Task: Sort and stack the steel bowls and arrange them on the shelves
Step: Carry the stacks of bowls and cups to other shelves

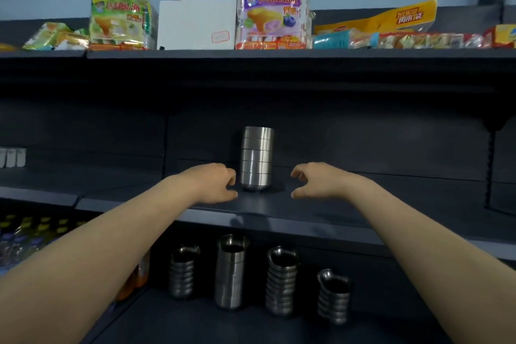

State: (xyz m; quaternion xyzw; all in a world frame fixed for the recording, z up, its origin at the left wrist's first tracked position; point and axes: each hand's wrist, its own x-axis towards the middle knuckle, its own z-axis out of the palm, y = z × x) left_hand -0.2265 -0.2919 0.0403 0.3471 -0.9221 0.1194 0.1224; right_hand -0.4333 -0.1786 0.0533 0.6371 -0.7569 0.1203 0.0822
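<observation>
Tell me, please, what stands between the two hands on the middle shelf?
In the head view, one upright stack of steel bowls stands between the left hand and the right hand; neither grips it.

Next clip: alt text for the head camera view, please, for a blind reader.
A left hand and a right hand flank a tall stack of steel bowls on the middle shelf, fingers loosely curled, gripping nothing. Four more bowl stacks stand on the shelf below; snack packs and a white box line the top shelf.

Five stacks of steel bowls point(257, 159) point(183, 274) point(230, 274) point(282, 282) point(333, 296), two hands point(215, 181) point(315, 179), three shelves point(279, 53) point(307, 212) point(223, 327), one white box point(195, 22).
</observation>
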